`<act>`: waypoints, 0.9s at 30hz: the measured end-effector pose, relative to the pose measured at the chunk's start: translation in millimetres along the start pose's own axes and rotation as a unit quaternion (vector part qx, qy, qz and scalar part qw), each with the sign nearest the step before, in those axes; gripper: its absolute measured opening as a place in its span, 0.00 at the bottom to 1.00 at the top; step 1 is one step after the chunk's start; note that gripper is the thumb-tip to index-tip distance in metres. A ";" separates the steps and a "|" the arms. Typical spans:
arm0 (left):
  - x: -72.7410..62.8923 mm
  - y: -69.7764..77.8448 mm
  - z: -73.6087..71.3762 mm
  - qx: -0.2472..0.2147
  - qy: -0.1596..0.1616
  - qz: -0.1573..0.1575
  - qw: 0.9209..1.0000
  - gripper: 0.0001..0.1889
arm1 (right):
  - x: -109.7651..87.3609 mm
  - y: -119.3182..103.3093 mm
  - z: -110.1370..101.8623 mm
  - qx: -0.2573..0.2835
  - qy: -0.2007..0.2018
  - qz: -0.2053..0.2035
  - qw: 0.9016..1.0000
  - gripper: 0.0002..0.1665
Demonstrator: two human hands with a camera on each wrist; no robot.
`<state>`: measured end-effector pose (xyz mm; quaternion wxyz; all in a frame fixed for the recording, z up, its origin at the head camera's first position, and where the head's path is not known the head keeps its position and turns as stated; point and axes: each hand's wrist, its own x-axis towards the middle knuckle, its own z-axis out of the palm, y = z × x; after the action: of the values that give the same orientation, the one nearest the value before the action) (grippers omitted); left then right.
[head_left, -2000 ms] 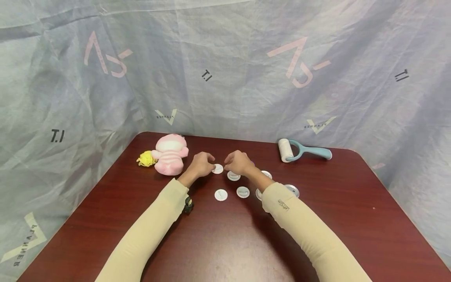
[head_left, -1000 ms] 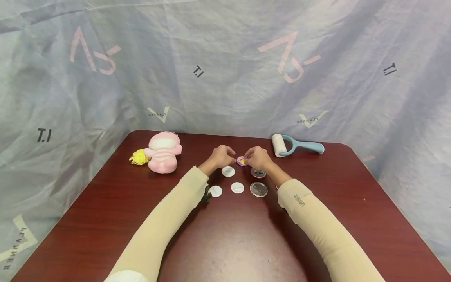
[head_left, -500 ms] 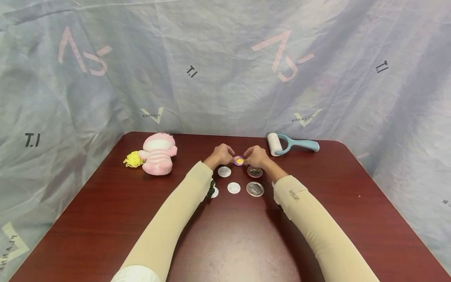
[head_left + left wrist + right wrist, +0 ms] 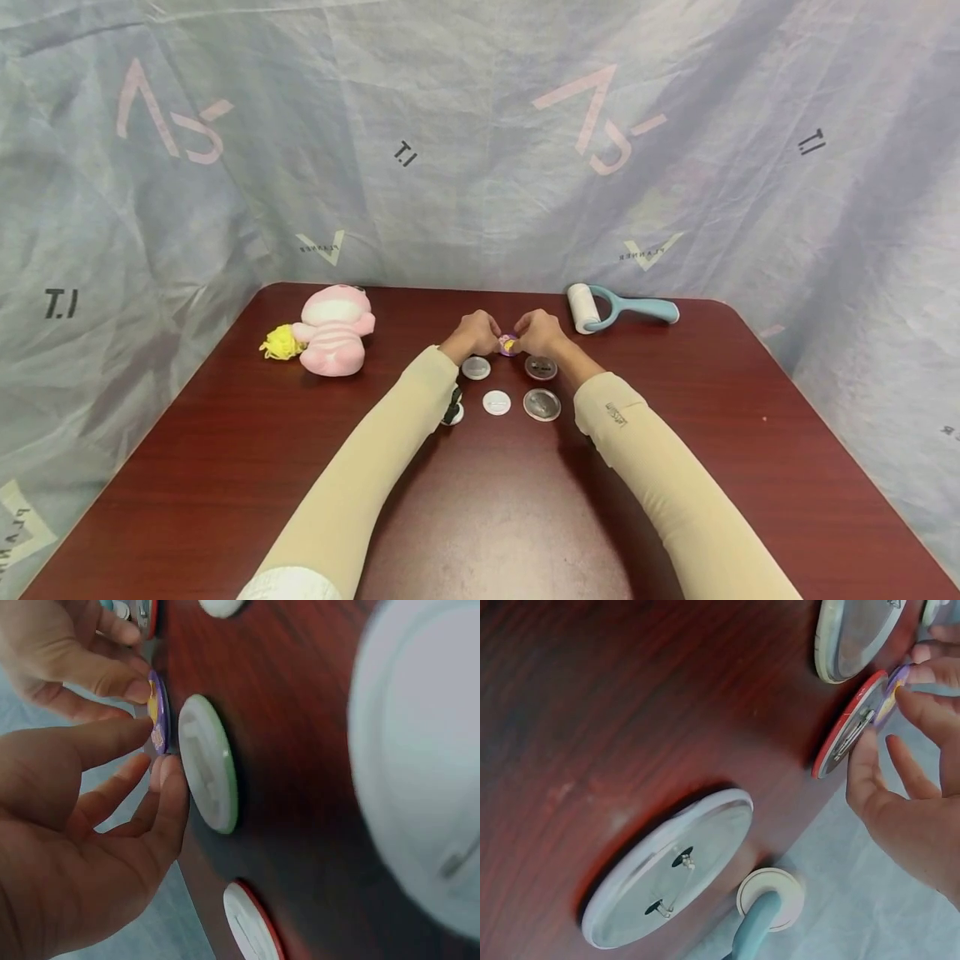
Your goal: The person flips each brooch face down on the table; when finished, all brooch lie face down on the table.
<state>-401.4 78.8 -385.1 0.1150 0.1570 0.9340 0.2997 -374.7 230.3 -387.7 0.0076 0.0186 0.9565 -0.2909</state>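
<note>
Between my two hands is a round purple pin badge (image 4: 507,344) with a yellow picture on its face. My left hand (image 4: 476,333) pinches one edge between thumb and fingers, seen close in the left wrist view. On the opposite edge, my right hand (image 4: 540,335) pinches with thumb and fingertips. The badge stands tilted, close over the table. Just in front of my left hand lies a face-down badge with a green rim (image 4: 208,763). A red-rimmed badge (image 4: 849,727), pin side up, lies right by my right fingers.
Nearer me lie a small white badge (image 4: 497,402) and a larger silver-backed badge (image 4: 542,405); another white badge (image 4: 452,414) is partly behind my left cuff. A pink plush toy (image 4: 335,332) with a yellow pompom (image 4: 282,342) sits left. A lint roller (image 4: 622,308) lies back right.
My hands have moved from around a white badge to the purple badge and closed in on its two edges. The view has shifted slightly; the toy and roller stay put.
</note>
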 end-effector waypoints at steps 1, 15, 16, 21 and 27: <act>1.2 -0.1 0.3 0.000 0.000 0.002 1.000 0.09 | 1.0 -0.4 0.5 -0.004 0.000 0.000 1.000 0.20; 0.1 -0.4 0.5 -0.023 0.042 0.011 0.999 0.06 | 1.1 2.7 1.1 0.068 -0.007 0.006 0.998 0.08; -1.3 -0.7 0.5 -0.023 0.046 0.014 0.999 0.06 | 0.7 3.0 0.8 0.077 -0.011 0.008 0.997 0.08; -6.1 -2.8 1.3 -0.036 0.057 0.025 0.997 0.08 | -0.5 4.3 -0.5 0.109 -0.027 0.011 0.994 0.10; -5.9 -5.5 4.2 -0.053 0.053 0.034 0.997 0.07 | -1.5 6.0 -1.1 0.128 -0.030 0.012 0.991 0.11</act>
<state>-395.8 74.6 -391.0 0.0633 0.1663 0.9157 0.3604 -373.0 235.9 -390.1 0.0368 0.0222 0.9103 -0.4116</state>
